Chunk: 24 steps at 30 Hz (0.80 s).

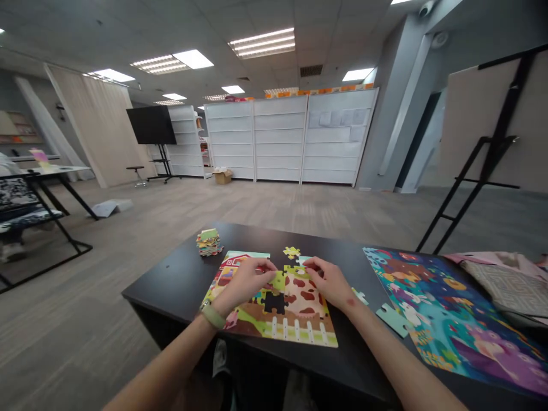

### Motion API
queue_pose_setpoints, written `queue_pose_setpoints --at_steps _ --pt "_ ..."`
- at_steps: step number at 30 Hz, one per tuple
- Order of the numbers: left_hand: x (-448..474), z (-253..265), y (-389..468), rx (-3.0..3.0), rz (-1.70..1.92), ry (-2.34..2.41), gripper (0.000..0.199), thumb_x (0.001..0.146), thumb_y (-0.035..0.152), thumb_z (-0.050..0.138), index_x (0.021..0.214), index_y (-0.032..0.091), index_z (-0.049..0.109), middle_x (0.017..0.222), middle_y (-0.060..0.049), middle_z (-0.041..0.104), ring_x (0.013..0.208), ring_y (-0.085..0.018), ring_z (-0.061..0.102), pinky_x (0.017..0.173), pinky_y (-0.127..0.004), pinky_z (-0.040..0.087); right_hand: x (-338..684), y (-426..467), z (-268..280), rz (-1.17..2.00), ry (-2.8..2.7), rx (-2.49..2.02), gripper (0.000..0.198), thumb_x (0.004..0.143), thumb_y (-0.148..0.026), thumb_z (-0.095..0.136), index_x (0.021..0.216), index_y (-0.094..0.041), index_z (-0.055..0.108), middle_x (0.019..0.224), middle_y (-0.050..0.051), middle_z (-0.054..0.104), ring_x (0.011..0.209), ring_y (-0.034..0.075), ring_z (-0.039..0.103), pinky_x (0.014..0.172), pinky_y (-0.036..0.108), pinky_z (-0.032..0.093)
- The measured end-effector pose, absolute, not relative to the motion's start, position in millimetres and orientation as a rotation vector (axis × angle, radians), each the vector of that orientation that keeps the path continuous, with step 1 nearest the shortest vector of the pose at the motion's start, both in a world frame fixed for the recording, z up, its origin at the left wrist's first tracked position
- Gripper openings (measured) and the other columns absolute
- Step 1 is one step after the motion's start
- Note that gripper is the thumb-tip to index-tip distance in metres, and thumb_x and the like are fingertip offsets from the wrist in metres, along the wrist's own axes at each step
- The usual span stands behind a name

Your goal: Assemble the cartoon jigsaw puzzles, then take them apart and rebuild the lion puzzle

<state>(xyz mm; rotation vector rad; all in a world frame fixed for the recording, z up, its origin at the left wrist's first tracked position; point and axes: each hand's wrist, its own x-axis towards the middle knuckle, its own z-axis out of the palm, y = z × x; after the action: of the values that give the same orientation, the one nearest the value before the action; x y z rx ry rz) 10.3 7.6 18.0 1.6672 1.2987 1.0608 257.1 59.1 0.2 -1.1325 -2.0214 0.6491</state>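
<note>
Across our dark table (169, 279), our left hand (249, 281) pinches a piece (279, 280) over the puzzle (305, 297); our right hand (331, 283) is at its right side, grip unclear.

Probably an office: shelving (280, 142), ceiling lights (262, 44)

The single view looks out from the person's head, above the near side of the tabletop (171, 279), facing forward and tipped somewhat down. It sits close over the left hand (248, 281), the right hand (331, 283) and the puzzle (305, 298), which fall near and about the middle. Its wide reach runs across the floor (171, 208) to the far white shelves (278, 142), from a curtain (85, 125) at left to a stand (496, 148) at right.
</note>
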Motion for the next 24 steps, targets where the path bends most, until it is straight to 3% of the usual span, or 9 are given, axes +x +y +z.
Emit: queue_pose_setpoints --at_steps 5,10,13,19,24 --pt "-4 0 -19 1.645 1.012 1.312 0.017 0.079 0.031 0.062 0.08 0.015 0.067 0.077 -0.002 0.065 0.065 -0.016 0.066 0.056 -0.024 0.056 238 37 5 1.295 -2.009 -0.912 0.037 0.082 -0.047 0.07 0.105 -0.019 0.066 0.077 0.003 0.071 0.065 0.016 0.063 0.053 0.024 0.045" --pt "-10 0 -17 1.747 0.999 1.342 0.015 0.078 0.028 0.061 0.078 0.016 0.069 0.077 -0.002 0.067 0.069 -0.016 0.065 0.058 -0.022 0.049 219 25 1 1.489 -1.94 -0.874 0.036 0.079 -0.049 0.072 0.096 -0.019 0.064 0.057 -0.006 0.057 0.041 0.007 0.041 0.039 0.019 0.031" --pt "-10 4 -12 1.832 0.975 1.362 0.014 0.075 0.025 0.062 0.074 0.016 0.072 0.071 -0.001 0.068 0.067 -0.016 0.062 0.059 -0.023 0.044 216 22 1 1.479 -1.944 -0.888 0.032 0.084 -0.049 0.067 0.097 -0.02 0.062 0.055 -0.008 0.054 0.039 0.006 0.039 0.039 0.02 0.032" --pt "-9 7 -2 1.962 0.898 1.422 0.016 0.071 0.02 0.059 0.07 0.016 0.074 0.069 -0.002 0.071 0.066 -0.017 0.063 0.06 -0.024 0.041 216 22 4 1.122 -2.147 -0.989 0.015 0.081 -0.03 0.065 0.091 -0.02 0.069 0.069 -0.001 0.066 0.055 0.011 0.056 0.052 0.022 0.042" --pt "-8 3 4 2.044 0.848 1.444 0.016 0.072 0.019 0.059 0.069 0.016 0.075 0.067 -0.002 0.071 0.065 -0.017 0.062 0.06 -0.024 0.04 216 23 6 0.974 -2.254 -1.009 0.018 0.078 -0.022 0.064 0.095 -0.022 0.071 0.071 -0.002 0.067 0.06 0.013 0.058 0.057 0.024 0.044"
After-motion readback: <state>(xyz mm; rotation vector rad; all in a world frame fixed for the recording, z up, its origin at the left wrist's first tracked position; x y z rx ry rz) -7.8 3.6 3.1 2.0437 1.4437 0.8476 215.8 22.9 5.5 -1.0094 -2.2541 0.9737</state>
